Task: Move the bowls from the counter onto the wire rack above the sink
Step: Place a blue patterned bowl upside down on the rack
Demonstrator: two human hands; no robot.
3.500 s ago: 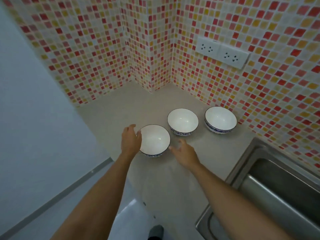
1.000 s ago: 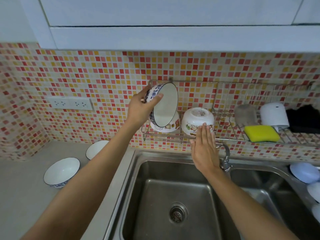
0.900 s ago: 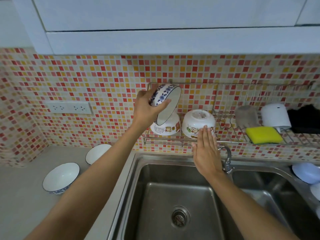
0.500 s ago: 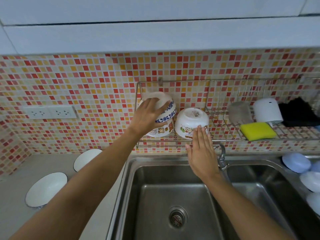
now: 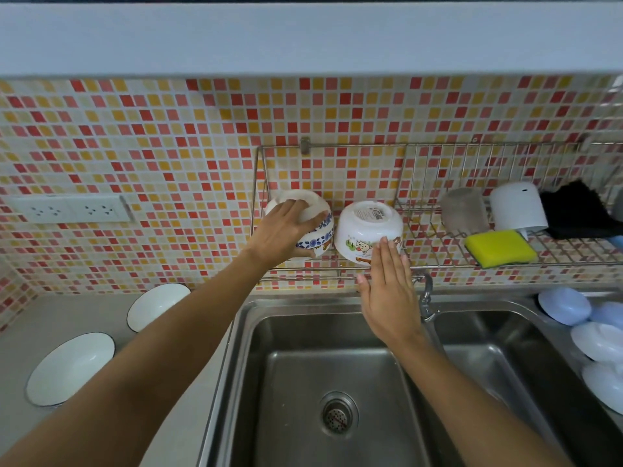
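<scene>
My left hand (image 5: 281, 230) grips a white bowl with a blue pattern (image 5: 315, 215), turned upside down on top of another upturned bowl at the left end of the wire rack (image 5: 438, 262). Beside it on the rack stands an upturned white bowl with cartoon pictures (image 5: 369, 230). My right hand (image 5: 387, 291) is flat and open, its fingertips against that bowl's lower side. Two white bowls with dark rims remain on the counter: one near the wall (image 5: 156, 306), one nearer me (image 5: 69, 369).
The rack also holds a grey cup (image 5: 463, 212), a white cup (image 5: 519, 207), a yellow sponge (image 5: 500, 247) and a black cloth (image 5: 576, 210). Below is a steel double sink (image 5: 337, 382) with a tap (image 5: 426, 298). Pale lids (image 5: 564, 305) lie at the right. A cabinet hangs overhead.
My left hand carried the blue-patterned bowl from the counter to the rack, turned it from tilted to upside down and lowered it onto the bowl there. My right hand stayed by the cartoon bowl.
</scene>
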